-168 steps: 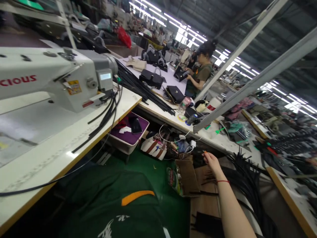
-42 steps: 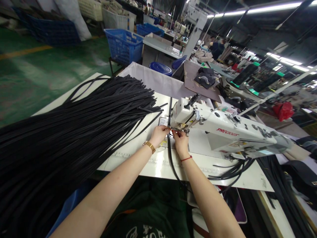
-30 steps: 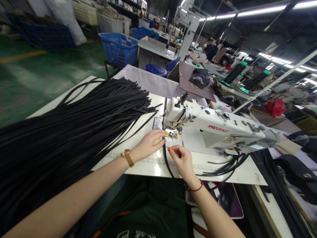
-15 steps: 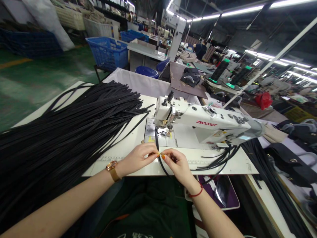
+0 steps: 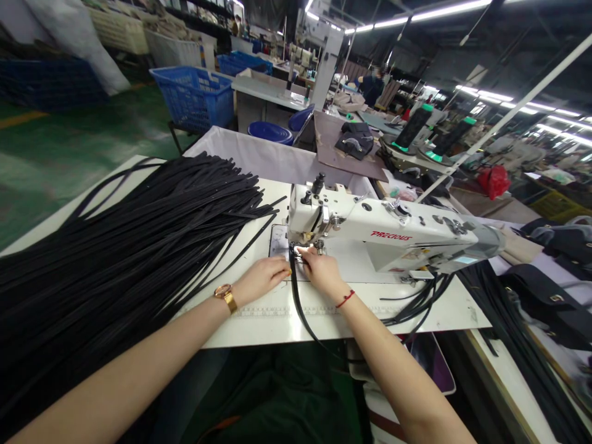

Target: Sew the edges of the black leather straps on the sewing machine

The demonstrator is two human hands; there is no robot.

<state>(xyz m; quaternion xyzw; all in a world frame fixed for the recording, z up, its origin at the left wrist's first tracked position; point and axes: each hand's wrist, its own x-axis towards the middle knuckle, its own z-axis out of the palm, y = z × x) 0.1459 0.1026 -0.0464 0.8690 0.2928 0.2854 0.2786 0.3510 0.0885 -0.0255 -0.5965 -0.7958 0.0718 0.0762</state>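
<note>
A white sewing machine stands in front of me, with a narrow black strap running from under its needle area over the table's front edge. My left hand is just left of the strap, thumb and fingers pinched together; anything between them is too small to make out. Close by the presser foot, to the right of the strap, my right hand has its fingers closed with the tips at the needle area. What those fingertips hold, if anything, is hidden.
A large pile of black straps covers the left of the table. More strap ends lie under the machine's right side. Behind are a blue basket, a blue stool and black thread cones.
Both hands have moved forward from the table's front, where their fingertips met at the strap. The right hand is now at the presser foot, the left beside the strap. The view has shifted slightly.
</note>
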